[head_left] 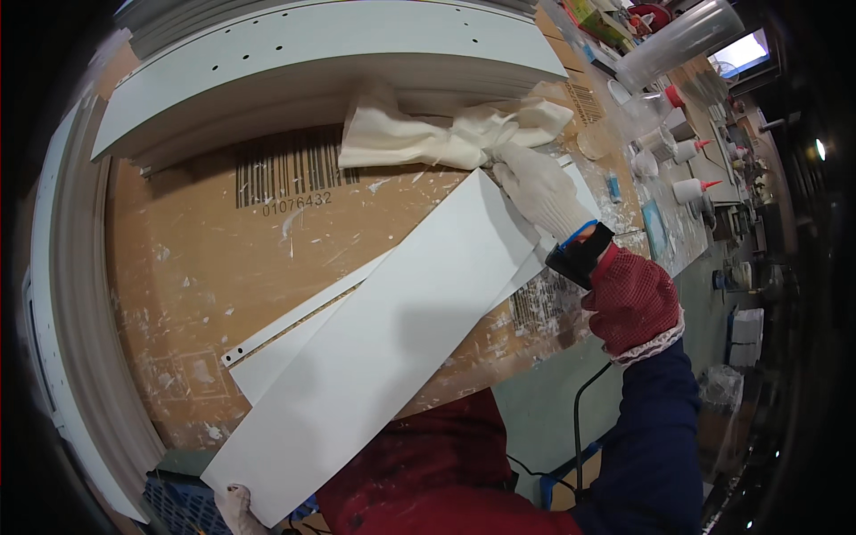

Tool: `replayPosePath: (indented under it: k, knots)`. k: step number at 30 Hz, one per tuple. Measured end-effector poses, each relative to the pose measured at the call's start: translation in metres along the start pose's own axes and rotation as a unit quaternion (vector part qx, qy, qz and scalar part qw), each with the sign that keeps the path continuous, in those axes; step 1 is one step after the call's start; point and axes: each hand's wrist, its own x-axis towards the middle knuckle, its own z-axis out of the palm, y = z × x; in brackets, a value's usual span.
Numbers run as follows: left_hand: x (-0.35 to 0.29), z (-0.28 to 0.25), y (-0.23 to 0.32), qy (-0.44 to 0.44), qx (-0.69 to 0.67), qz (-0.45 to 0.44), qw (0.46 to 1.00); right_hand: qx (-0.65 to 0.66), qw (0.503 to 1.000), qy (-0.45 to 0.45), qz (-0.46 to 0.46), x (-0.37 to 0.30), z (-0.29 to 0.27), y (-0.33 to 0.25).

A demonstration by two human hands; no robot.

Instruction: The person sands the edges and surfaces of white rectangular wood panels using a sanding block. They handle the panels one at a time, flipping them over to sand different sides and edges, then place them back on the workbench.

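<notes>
A long white panel lies slantwise across the cardboard-covered bench, its near end jutting past the front edge. At that near end my gloved left hand grips the corner, thumb on top and the other fingers mostly hidden. My gloved right hand is closed at the panel's far end, its fingers pinching the middle of a bunched cream-white cloth. The cloth spreads out to both sides of the fingers. Beneath the panel lies another white board with a grooved edge and small dark holes.
Stacked white boards with drilled holes line the back, and more boards run along the left. Bottles with red tips and a clear plastic roll are at the right. A blue crate sits low at left.
</notes>
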Motion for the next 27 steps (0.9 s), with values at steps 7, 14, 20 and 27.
replayPosePath:
  k: [7, 14, 20, 27]
  knots:
    - [-0.002, -0.002, -0.004, 0.008, -0.007, 0.000, 1.000, 0.070, 0.989, -0.007, -0.129, -0.027, 0.013, -0.055]
    - [0.004, -0.008, -0.013, 0.014, 0.016, -0.024, 0.999, 0.061, 0.996, 0.015, -0.068, -0.005, -0.004, -0.011]
    - [-0.005, 0.006, 0.002, 0.005, -0.008, 0.015, 1.000, 0.060, 0.993, 0.049, -0.086, 0.001, 0.004, -0.009]
    - [-0.003, -0.002, -0.001, 0.003, 0.027, 0.000, 1.000, -0.035, 0.999, 0.005, -0.009, 0.007, -0.019, -0.019]
